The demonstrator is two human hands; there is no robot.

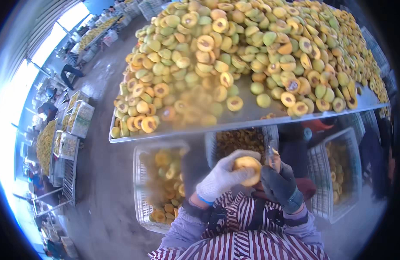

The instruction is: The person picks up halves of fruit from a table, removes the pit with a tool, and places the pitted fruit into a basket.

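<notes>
Daylight glares from the windows (74, 16) at left, blown out to white with a blue fringe; the right side is dimmer. A hazy smear blurs some fruit (239, 47) and the left crate (141, 186). The table (247, 113) gleams dully, its edge bowed; black corners ring the view.

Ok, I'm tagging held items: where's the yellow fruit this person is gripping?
In the head view, the yellow fruit is in the white-gloved left hand, left of the dark-gloved right hand and below the front edge of the metal table.
</notes>
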